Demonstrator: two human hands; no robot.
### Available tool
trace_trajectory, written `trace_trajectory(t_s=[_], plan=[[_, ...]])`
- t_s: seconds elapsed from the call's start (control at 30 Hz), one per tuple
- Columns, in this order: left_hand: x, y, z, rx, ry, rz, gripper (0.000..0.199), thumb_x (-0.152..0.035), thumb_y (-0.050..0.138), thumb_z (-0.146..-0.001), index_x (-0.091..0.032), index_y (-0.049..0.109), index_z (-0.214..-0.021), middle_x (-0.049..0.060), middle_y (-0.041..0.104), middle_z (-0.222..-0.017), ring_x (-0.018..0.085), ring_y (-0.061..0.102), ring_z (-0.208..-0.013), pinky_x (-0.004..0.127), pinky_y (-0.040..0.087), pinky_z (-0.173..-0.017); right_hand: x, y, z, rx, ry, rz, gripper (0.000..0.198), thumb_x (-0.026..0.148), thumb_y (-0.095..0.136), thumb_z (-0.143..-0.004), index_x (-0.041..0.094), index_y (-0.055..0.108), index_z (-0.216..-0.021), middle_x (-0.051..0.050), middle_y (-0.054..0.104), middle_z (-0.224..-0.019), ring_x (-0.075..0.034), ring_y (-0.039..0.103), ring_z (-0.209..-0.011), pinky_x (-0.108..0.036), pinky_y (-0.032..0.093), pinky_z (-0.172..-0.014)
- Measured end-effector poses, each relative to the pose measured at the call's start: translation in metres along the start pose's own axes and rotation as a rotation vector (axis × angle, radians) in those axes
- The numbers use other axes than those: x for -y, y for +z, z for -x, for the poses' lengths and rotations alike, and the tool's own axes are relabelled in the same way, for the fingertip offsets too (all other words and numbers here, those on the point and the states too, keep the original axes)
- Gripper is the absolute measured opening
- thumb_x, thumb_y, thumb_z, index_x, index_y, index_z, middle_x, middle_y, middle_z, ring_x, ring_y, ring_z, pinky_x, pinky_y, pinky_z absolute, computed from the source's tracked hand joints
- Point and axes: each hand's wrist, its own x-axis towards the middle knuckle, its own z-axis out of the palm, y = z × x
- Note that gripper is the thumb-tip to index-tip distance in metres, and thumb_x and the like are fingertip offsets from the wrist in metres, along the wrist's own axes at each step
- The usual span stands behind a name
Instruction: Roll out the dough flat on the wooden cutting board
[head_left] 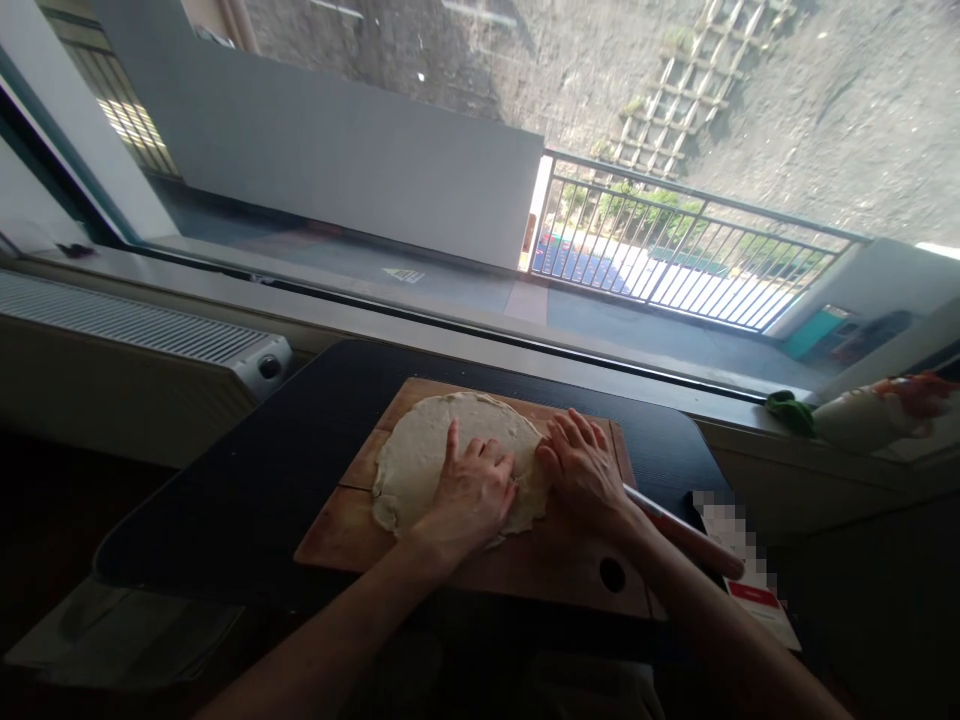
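Observation:
A thin, flat sheet of pale dough [416,450] with a ragged, rounded edge lies on a wooden cutting board [337,535]. My left hand [476,485] rests on the dough right of its middle, index finger stretched out and the others slightly bent. At the dough's right edge lies my right hand [581,455], its fingers stretched forward and its thumb side touching the edge. Past my right wrist, a knife-like tool [694,540] with a brown handle and a pale, narrow strip lies at the board's right side, partly hidden by my forearm.
The board sits on a dark table [247,480] by a window. A white radiator [142,315] stands at the left. A card with a red band [754,594] lies at the table's right. On the sill, right, is a white container [862,420] with something green beside it.

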Motion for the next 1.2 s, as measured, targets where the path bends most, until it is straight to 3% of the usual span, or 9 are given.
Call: trace_trajectory(t_s=[0.07, 0.27, 0.43, 0.67, 0.87, 1.07, 1.2], plan=[[0.0, 0.001, 0.001, 0.001, 0.001, 0.002, 0.028, -0.034, 0.049, -0.088, -0.021, 0.062, -0.108, 0.008, 0.061, -0.101, 0.026, 0.052, -0.099, 0.061, 0.005, -0.109, 0.0, 0.001, 0.001, -0.03, -0.068, 0.001, 0.046, 0.041, 0.027, -0.098, 0.021, 0.047, -0.133, -0.006, 0.04, -0.144, -0.023, 0.019, -0.139, -0.044, 0.014, -0.112], [0.001, 0.001, 0.001, 0.015, 0.002, -0.009, 0.029, -0.036, 0.051, -0.087, -0.021, 0.061, -0.11, 0.008, 0.061, -0.102, 0.026, 0.052, -0.099, 0.062, 0.005, -0.109, -0.019, 0.007, -0.036, 0.084, -0.022, -0.022, 0.046, 0.043, 0.026, -0.098, 0.023, 0.067, -0.109, -0.007, 0.048, -0.138, -0.026, 0.026, -0.136, -0.047, 0.021, -0.109], [0.002, 0.002, 0.001, 0.013, 0.004, 0.006, 0.03, -0.034, 0.047, -0.089, -0.02, 0.061, -0.112, 0.008, 0.061, -0.102, 0.026, 0.052, -0.1, 0.06, 0.007, -0.109, -0.015, 0.003, -0.014, -0.001, -0.148, -0.094, 0.042, 0.04, 0.026, -0.098, 0.029, 0.053, -0.129, -0.002, 0.044, -0.141, -0.021, 0.025, -0.136, -0.042, 0.021, -0.11], [0.002, 0.002, 0.001, 0.031, -0.003, 0.012, 0.032, -0.035, 0.049, -0.088, -0.022, 0.06, -0.115, 0.009, 0.061, -0.106, 0.027, 0.051, -0.103, 0.059, 0.009, -0.109, -0.02, 0.008, -0.051, 0.09, -0.027, -0.061, 0.047, 0.041, 0.027, -0.098, 0.021, 0.069, -0.105, -0.004, 0.044, -0.141, -0.022, 0.024, -0.136, -0.04, 0.021, -0.11], [0.003, 0.004, 0.002, 0.052, -0.013, 0.034, 0.032, -0.035, 0.047, -0.09, -0.022, 0.059, -0.116, 0.008, 0.059, -0.108, 0.026, 0.05, -0.105, 0.058, 0.007, -0.11, -0.014, 0.007, -0.026, -0.023, -0.172, -0.131, 0.042, 0.037, 0.028, -0.098, 0.024, 0.056, -0.127, -0.003, 0.044, -0.14, -0.019, 0.021, -0.137, -0.036, 0.023, -0.11], [0.005, 0.005, 0.0, 0.079, -0.02, 0.033, 0.035, -0.037, 0.047, -0.089, -0.022, 0.057, -0.12, 0.008, 0.059, -0.113, 0.026, 0.049, -0.108, 0.06, 0.007, -0.11, -0.019, 0.013, -0.06, 0.065, -0.082, -0.078, 0.045, 0.039, 0.028, -0.098, 0.021, 0.07, -0.101, -0.006, 0.049, -0.136, -0.023, 0.026, -0.135, -0.04, 0.025, -0.108], [-0.008, 0.003, 0.013, 0.068, -0.027, 0.068, 0.036, -0.035, 0.05, -0.088, -0.022, 0.056, -0.121, 0.01, 0.056, -0.123, 0.028, 0.046, -0.115, 0.06, 0.006, -0.11, -0.027, 0.007, -0.04, 0.03, -0.213, -0.109, 0.04, 0.039, 0.033, -0.097, 0.021, 0.059, -0.121, -0.006, 0.046, -0.138, -0.022, 0.025, -0.135, -0.038, 0.025, -0.109]])
